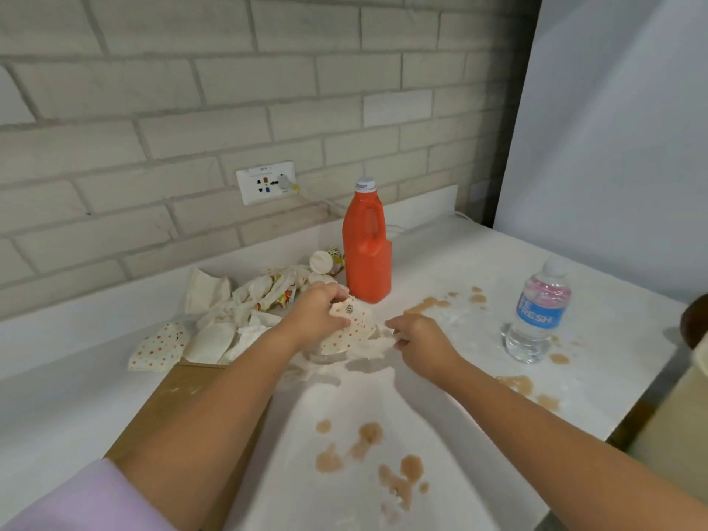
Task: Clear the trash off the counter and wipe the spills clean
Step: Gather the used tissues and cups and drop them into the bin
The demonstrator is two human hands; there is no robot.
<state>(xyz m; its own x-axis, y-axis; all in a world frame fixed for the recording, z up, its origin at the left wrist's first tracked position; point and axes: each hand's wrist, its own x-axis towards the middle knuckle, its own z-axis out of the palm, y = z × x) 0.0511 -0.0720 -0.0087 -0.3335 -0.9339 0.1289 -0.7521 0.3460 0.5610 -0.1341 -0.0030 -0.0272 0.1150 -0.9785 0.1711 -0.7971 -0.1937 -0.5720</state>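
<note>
Hands gathering wrappers on white stone counter (440,262).
My left hand (322,312) is pinching a crumpled orange-dotted paper wrapper (350,331); my right hand (419,339), fingers curled, is touching crumpled white tissue (369,348) beside it. Brown spills (367,450) are lying nearer me.

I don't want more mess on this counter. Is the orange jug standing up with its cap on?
Yes. The orange jug stands upright near the wall, its white cap on top.
</note>
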